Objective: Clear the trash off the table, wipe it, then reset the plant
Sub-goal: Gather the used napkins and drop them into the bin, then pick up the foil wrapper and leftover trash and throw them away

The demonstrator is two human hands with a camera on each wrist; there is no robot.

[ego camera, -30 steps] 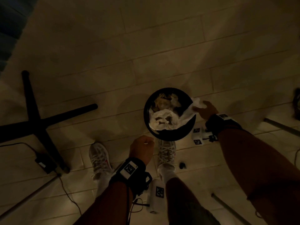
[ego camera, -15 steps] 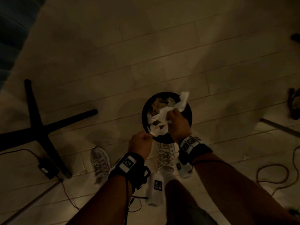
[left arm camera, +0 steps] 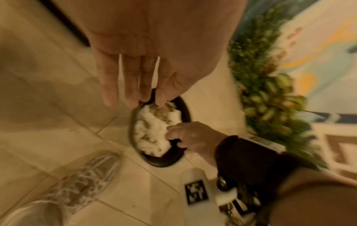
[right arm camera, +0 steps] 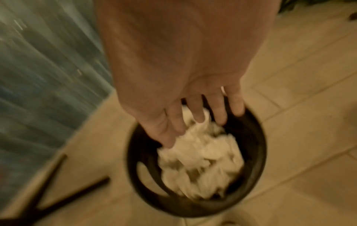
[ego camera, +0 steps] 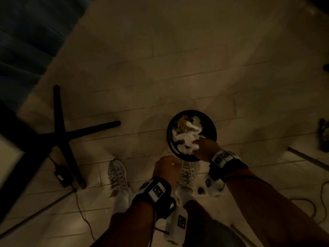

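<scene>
A round black bin (ego camera: 211, 125) stands on the tiled floor in front of my feet, full of crumpled white paper (ego camera: 187, 138). My right hand (ego camera: 204, 147) reaches into it from the near right. In the right wrist view its fingers (right arm camera: 199, 113) are spread and fairly straight, with their tips pressing on the paper (right arm camera: 203, 160) inside the bin (right arm camera: 255, 152). My left hand (ego camera: 165, 168) hangs just short of the bin's near rim, holding nothing; its fingers (left arm camera: 133, 91) are relaxed and straight. A blurred green plant (left arm camera: 270, 99) shows at the right in the left wrist view.
A black cross-shaped table base (ego camera: 62, 136) lies on the floor to the left, with a power adapter (ego camera: 61, 177) and cable beside it. A thin metal pole (ego camera: 308, 157) and a looped cable (ego camera: 311, 207) are at the right. My white shoes (ego camera: 117, 173) stand near the bin.
My right hand carried the white paper from the bin's right rim to above its middle, then went down into the bin with it. The left hand has hardly moved.
</scene>
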